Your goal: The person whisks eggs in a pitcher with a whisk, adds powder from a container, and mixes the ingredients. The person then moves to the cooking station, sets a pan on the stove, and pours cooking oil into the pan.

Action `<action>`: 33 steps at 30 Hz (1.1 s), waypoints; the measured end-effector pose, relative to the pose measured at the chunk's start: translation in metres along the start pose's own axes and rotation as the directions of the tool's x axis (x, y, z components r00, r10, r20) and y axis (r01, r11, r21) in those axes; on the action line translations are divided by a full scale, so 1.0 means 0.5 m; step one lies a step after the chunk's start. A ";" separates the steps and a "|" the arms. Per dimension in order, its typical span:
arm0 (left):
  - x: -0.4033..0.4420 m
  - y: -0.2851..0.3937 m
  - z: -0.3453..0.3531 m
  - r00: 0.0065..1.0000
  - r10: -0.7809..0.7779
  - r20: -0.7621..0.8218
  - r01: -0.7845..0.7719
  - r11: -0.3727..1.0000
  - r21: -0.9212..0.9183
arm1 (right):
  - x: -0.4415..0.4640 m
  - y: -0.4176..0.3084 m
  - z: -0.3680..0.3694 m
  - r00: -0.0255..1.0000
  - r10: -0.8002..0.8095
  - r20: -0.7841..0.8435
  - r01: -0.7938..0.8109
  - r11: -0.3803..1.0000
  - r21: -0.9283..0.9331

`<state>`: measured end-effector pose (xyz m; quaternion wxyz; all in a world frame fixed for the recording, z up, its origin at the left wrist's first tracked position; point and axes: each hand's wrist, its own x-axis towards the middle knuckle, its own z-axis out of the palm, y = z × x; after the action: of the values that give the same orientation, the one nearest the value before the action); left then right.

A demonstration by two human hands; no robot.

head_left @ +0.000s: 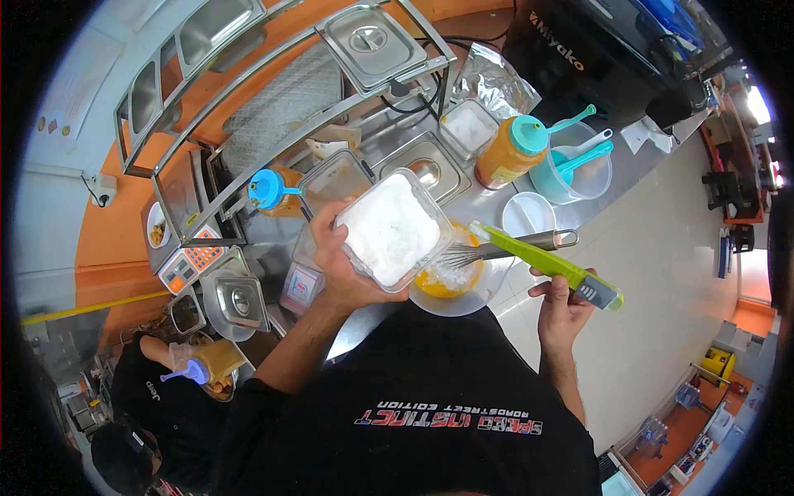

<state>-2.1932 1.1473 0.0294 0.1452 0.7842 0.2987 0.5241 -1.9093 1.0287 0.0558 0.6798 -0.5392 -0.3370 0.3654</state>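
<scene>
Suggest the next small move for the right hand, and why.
Probably bring the green tool to the white powder: the right hand grips it, its tip appears close to the container that the left hand holds, and white matter also shows in the bowl's yellow mixture.

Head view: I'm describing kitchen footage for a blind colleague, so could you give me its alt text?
A person's left hand holds a clear square tub of white powder, and the right hand a green tool, near a bowl with a whisk in yellow mixture. A teal-capped bottle stands beyond on a steel counter.
</scene>
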 end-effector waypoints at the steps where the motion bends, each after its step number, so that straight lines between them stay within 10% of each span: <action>1: -0.001 0.001 0.001 1.000 -0.011 0.016 0.011 1.000 -0.005 | -0.001 0.000 -0.001 0.999 -0.037 0.000 0.037 0.999 -0.023; 9: -0.010 -0.005 0.026 1.000 0.008 -0.029 -0.010 0.995 -0.096 | -0.013 -0.008 -0.051 0.995 0.089 -0.049 -0.079 0.982 0.171; 14: -0.011 -0.006 0.034 0.999 0.005 -0.042 -0.010 0.992 -0.124 | -0.033 -0.008 -0.083 0.986 0.100 0.135 -0.076 0.982 -0.172; 29: -0.005 0.001 0.039 0.997 0.016 -0.071 -0.027 0.988 -0.151 | -0.047 0.000 -0.050 0.945 0.110 0.309 -0.114 0.993 -0.006; 33: 0.002 0.002 0.035 0.997 0.027 -0.067 -0.037 0.989 -0.145 | -0.052 0.020 -0.026 0.840 0.134 0.526 0.024 0.959 -0.283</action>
<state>-2.1769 1.1485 0.0236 0.1842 0.7586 0.2514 0.5722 -1.9126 1.0016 0.0419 0.4639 -0.5140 -0.5468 0.4708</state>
